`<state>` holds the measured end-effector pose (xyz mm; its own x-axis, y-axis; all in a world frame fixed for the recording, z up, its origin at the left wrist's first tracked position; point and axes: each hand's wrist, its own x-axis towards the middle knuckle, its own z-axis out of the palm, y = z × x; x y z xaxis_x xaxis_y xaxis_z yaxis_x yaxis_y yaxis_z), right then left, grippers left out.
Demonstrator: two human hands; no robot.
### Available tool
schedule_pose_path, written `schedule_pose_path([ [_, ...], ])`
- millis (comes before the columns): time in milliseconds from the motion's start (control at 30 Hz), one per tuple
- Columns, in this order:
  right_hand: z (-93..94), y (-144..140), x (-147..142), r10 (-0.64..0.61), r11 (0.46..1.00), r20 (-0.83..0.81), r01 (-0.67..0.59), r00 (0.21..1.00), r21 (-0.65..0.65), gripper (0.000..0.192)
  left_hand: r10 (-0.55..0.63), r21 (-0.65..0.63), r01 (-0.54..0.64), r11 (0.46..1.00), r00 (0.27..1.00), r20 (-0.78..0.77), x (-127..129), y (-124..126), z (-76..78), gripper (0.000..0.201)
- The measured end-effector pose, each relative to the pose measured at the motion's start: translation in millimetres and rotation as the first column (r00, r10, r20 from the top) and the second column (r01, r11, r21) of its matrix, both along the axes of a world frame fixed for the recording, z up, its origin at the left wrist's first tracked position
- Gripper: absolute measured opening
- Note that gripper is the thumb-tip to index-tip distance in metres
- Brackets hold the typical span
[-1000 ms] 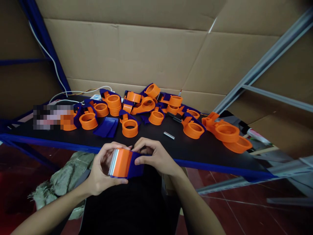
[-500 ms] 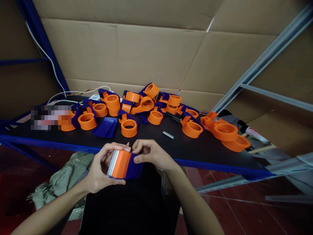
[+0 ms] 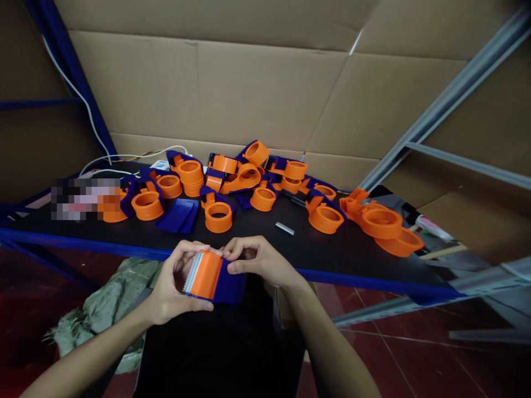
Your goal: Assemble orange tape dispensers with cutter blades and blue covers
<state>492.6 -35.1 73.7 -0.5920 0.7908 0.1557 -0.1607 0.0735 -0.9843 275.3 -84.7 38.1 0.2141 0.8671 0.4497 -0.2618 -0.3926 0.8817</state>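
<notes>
In front of the table edge I hold an orange and blue tape dispenser (image 3: 206, 276) with a toothed metal blade along its left side. My left hand (image 3: 168, 293) is wrapped round the blade end, thumb below and fingers over the top. My right hand (image 3: 257, 260) pinches the upper edge of the dispenser's blue flap (image 3: 232, 284) between thumb and curled fingers. The dispenser's underside is hidden. On the black table (image 3: 249, 243) beyond lies a loose metal strip (image 3: 285, 228). Nearby are an orange and blue dispenser (image 3: 218, 216) and loose blue plates (image 3: 178, 215).
Several more dispensers (image 3: 191, 174) crowd the back of the table. Orange ring parts (image 3: 381, 220) overlap at its right end. A white cable (image 3: 89, 113) runs down the left post. Crumpled greenish sacking (image 3: 110, 298) lies below the table, and a cardboard wall (image 3: 232, 88) stands behind.
Both hands keep their hold on the dispenser, which has tilted very slightly. The things on the table stay where they were.
</notes>
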Motion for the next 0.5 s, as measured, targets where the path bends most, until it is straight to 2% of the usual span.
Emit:
schedule_pose_path([
  [100,3.4,-0.4,0.3,-0.065,0.995,0.081,0.058,0.995,0.082,0.020,0.049,-0.030,-0.049,0.998,0.999,0.017,4.1,-1.0,-1.1,0.079],
  [167,8.6,-2.9,1.9,-0.139,0.975,0.195,0.100,0.971,0.199,0.019,0.087,-0.076,-0.082,0.994,0.994,0.066,7.1,0.1,-2.5,0.079],
  [267,20.7,-12.0,6.9,-0.233,0.910,0.376,0.065,0.897,0.409,0.028,0.189,-0.175,-0.160,0.972,0.968,0.164,10.9,3.2,-4.0,0.077],
  [333,29.0,-20.8,10.2,-0.275,0.858,0.440,0.012,0.855,0.513,0.037,0.284,-0.243,-0.231,0.942,0.935,0.212,11.8,5.6,-4.3,0.073],
  [400,34.8,-29.7,11.5,-0.317,0.813,0.478,-0.025,0.819,0.582,0.046,0.363,-0.308,-0.280,0.909,0.896,0.255,11.6,8.4,-4.5,0.066],
  [500,36.2,-39.5,7.7,-0.405,0.754,0.525,-0.052,0.748,0.655,0.056,0.405,-0.403,-0.266,0.875,0.859,0.312,10.3,12.8,-6.3,0.053],
])
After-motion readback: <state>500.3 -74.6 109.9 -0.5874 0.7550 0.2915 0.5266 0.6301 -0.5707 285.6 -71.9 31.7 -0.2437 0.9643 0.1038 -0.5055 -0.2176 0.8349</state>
